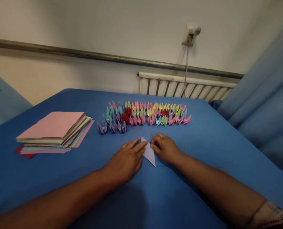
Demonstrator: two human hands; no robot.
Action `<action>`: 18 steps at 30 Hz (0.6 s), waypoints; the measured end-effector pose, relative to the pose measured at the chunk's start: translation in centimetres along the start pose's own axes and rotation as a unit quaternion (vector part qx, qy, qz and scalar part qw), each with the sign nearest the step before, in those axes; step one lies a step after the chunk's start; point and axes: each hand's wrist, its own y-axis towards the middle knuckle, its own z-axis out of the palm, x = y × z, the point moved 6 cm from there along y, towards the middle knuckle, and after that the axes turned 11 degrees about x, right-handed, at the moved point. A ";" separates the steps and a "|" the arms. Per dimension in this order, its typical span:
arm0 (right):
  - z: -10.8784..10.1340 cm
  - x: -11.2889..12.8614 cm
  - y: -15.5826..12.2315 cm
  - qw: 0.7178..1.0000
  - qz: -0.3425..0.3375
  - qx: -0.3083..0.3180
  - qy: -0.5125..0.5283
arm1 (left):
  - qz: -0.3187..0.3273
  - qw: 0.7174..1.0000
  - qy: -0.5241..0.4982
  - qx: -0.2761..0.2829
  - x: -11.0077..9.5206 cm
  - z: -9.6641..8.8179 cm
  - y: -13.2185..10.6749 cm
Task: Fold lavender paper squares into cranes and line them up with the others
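Note:
A pale lilac sheet of origami paper (150, 156), folded to a narrow pointed shape, lies on the blue table between my hands. My left hand (129, 157) rests over its left side, fingers stretched out and the fingertips pressing on the paper. At the right edge, my right hand (166, 147) has its fingers curled, with thumb and forefinger pinching the paper. Just beyond my hands stand rows of folded paper cranes (136, 120) in purple, red, pink, green and yellow.
To the left sits a stack of coloured paper squares (52, 125), pink on top. Behind the blue table (84, 194) are a metal rail (103, 57), a radiator (174, 84) and a wall socket with a plugged-in cord (190, 35). A blue curtain (263, 86) hangs at the right.

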 end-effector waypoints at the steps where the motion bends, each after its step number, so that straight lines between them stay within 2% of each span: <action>1: 0.0 0.0 0.0 1.000 0.000 -0.001 -0.001 | -0.001 1.000 0.002 0.002 0.0 -0.1 -0.1; 4: -0.2 0.2 -0.1 1.000 0.004 -0.004 -0.011 | -0.004 1.000 -0.013 0.004 0.1 -0.2 -0.1; 11: -0.5 0.7 -0.1 0.999 0.014 -0.003 -0.051 | 0.001 0.997 -0.062 -0.044 -0.2 -0.5 0.1; 18: -0.5 0.4 -0.1 0.999 0.019 -0.004 -0.037 | 0.001 0.999 -0.029 -0.022 0.0 -0.6 -0.1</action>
